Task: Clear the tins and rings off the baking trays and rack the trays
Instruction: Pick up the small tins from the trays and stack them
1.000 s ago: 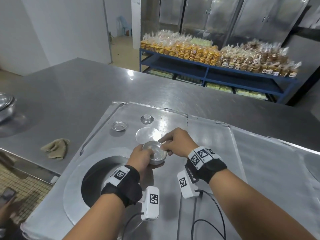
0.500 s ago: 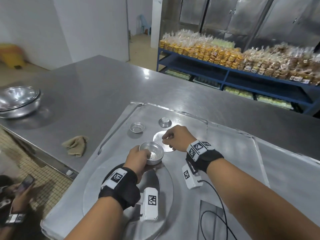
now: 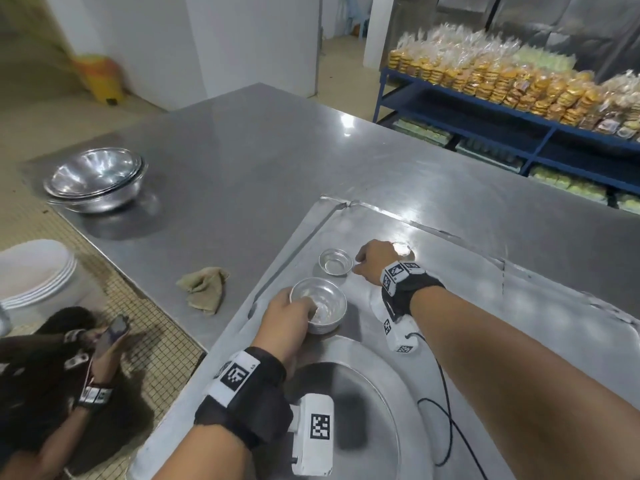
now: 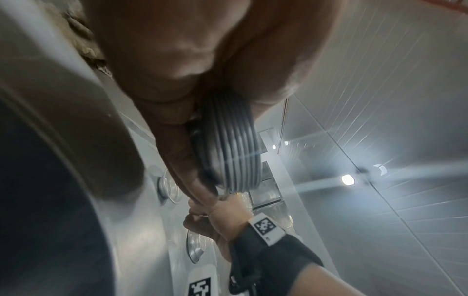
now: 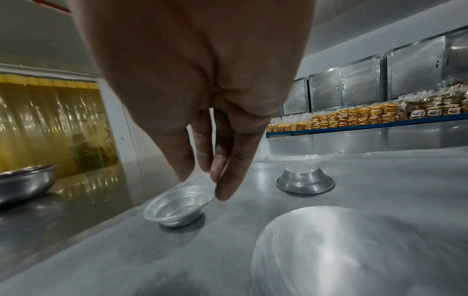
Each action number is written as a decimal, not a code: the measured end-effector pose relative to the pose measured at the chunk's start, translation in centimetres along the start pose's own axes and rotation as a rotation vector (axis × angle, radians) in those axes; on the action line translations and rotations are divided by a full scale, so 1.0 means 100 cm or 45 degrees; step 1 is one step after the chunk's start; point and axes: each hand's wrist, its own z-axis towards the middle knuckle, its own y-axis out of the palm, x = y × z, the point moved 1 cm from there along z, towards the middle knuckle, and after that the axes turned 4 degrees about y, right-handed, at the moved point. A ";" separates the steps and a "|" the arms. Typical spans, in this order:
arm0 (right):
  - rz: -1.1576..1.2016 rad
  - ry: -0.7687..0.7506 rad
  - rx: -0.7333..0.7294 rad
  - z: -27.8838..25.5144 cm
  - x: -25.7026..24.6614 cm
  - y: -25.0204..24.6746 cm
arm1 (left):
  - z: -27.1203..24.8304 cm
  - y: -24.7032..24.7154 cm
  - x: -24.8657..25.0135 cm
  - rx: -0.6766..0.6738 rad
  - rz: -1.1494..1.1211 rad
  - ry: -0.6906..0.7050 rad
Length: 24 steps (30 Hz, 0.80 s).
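Observation:
My left hand (image 3: 291,317) grips a stack of nested round tins (image 3: 320,308), thumb inside the top one; the left wrist view shows the stack (image 4: 230,150) edge-on in my fingers. A small upright tin (image 3: 335,261) sits on the baking tray (image 3: 450,271). My right hand (image 3: 372,263) reaches down beside it, and the straight fingertips (image 5: 222,190) touch the rim of that tin (image 5: 177,206), which still rests on the tray. An upturned tin (image 5: 305,180) stands just beyond. A flat metal disc (image 5: 354,250) lies under my right wrist.
A large round ring-shaped pan (image 3: 346,393) lies on the tray's near end. On the steel table (image 3: 242,161) are stacked mixing bowls (image 3: 95,180) at the left and a crumpled cloth (image 3: 204,289). A person (image 3: 52,375) crouches below the table's left edge.
My right hand left the flat disc and moved left and forward to the small upright tin. The left hand kept its hold on the stack. The head view swung left.

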 end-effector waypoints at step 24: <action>0.808 0.145 -0.093 -0.014 0.001 -0.043 | 0.004 0.017 -0.008 0.010 -0.087 -0.037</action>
